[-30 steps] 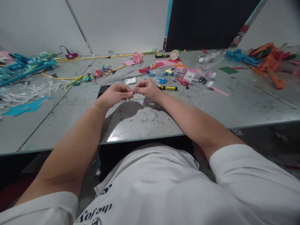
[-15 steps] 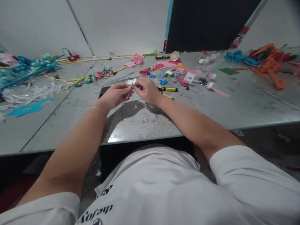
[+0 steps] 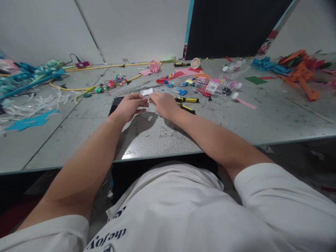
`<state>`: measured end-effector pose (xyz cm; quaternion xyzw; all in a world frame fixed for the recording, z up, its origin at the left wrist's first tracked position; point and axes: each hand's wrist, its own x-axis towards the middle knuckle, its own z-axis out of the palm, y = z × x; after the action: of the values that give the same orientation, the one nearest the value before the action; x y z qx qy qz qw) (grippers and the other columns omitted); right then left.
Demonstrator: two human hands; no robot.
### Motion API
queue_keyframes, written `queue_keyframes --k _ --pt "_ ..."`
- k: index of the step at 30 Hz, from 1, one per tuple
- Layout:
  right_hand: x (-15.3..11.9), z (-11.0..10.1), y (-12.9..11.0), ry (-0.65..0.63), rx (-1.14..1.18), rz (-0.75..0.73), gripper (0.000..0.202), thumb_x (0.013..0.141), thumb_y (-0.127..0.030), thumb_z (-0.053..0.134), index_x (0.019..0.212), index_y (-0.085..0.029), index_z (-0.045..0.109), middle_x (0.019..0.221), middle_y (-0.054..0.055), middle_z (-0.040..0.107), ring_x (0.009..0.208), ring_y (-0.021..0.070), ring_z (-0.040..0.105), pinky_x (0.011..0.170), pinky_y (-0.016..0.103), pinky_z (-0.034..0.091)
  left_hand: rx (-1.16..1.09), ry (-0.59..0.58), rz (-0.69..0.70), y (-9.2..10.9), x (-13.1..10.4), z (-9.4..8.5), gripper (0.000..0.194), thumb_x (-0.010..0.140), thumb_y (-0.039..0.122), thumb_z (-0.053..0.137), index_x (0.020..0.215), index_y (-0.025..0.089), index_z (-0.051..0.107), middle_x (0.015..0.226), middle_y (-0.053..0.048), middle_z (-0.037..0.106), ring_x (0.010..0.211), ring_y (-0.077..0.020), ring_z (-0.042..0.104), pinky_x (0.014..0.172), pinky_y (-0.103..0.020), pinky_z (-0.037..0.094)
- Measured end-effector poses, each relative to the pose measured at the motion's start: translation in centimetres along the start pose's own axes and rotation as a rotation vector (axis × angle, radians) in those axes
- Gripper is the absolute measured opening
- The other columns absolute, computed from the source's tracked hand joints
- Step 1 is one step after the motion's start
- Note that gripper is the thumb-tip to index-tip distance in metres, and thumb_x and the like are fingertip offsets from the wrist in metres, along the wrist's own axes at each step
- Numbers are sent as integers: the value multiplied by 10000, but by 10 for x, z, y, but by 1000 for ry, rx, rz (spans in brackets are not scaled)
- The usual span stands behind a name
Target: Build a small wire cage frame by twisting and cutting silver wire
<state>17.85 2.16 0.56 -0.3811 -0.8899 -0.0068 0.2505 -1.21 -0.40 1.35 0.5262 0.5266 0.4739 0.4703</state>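
Over the middle of the table, my left hand (image 3: pixel 132 105) has its thumb and fingers pinched on something small that I cannot make out. My right hand (image 3: pixel 163 104) is just to its right, fingers bent together, and whatever it grips is too small to name. A small white piece (image 3: pixel 147 92) lies on the table behind the fingertips. Right of my right hand lie yellow-and-black pliers (image 3: pixel 190 100). A dark object (image 3: pixel 115 103) is partly hidden behind my left hand.
Clear plastic bottles (image 3: pixel 217 87) lie right of centre. Small coloured bits and red paper (image 3: pixel 177 75) are spread behind my hands. Orange strips (image 3: pixel 301 75) are at the far right, white strips (image 3: pixel 34 105) and blue paper (image 3: pixel 34 120) at the left. The table's front edge (image 3: pixel 157 156) is nearest me.
My hands have moved slightly apart at the fingertips. More of the white piece and of the pliers shows now.
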Motion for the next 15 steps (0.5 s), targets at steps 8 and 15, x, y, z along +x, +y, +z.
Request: queue_keyframes --k 8,15 --pt "0 -8 7 18 -54 -65 225 1101 -161 495 1143 -164 716 1223 133 723 1076 271 620 875 370 432 167 -65 -74 -7 8 -5 228 1076 360 726 1169 152 726 1083 -62 751 855 -172 724 753 -332 650" --pt "8 1 26 23 262 -150 101 1028 -197 661 966 -202 741 1114 90 755 1176 289 569 1104 462 389 284 -147 6 -4 4 -7 149 1004 228 780 888 146 736 824 -23 736 695 -139 669 667 -269 564"
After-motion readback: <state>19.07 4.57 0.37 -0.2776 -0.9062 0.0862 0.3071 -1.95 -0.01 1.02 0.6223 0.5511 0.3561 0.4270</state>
